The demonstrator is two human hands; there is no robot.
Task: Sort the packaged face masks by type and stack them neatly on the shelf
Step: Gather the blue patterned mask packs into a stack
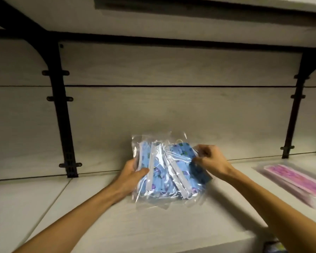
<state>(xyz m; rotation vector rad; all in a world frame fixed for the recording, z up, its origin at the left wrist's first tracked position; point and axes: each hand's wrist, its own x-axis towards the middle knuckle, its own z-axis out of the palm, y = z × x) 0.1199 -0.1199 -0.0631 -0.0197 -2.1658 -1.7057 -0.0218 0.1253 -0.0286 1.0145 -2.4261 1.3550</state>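
Black metal bracket [65, 125] stands against the pale wood-grain back panel at the left. The left hand [130, 175] grips the left edge of the clear-bagged blue patterned masks [164, 167], thumb on top. The bundle rests on the shelf [98, 207] by the back panel. The right hand [211, 159] pinches its right edge, fingers curled. Far right lie packaged pink masks [292, 179].
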